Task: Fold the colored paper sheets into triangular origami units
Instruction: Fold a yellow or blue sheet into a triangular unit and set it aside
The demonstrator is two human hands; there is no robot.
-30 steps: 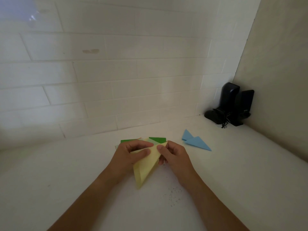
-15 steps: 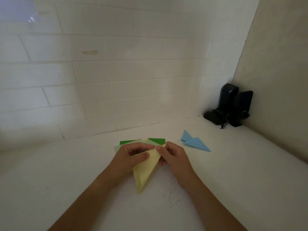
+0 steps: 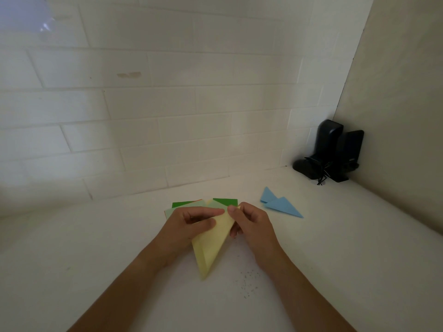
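- The yellow paper [image 3: 212, 245], folded to a long triangle, sits between both hands, its point aimed toward the person.
- The left hand [image 3: 189, 225] pinches its upper left edge; the right hand [image 3: 251, 224] pinches the top corner.
- Behind them lie green sheets [image 3: 225, 201] — possibly an orange one beneath.
- Two blue folded triangles [image 3: 280, 204] rest to the right on the white table [image 3: 96, 248].
- Black speakers [image 3: 335, 152] stand in the tiled corner.

White tiled wall [image 3: 167, 104] meets a beige side wall [image 3: 402, 104] above a white counter [image 3: 72, 248].
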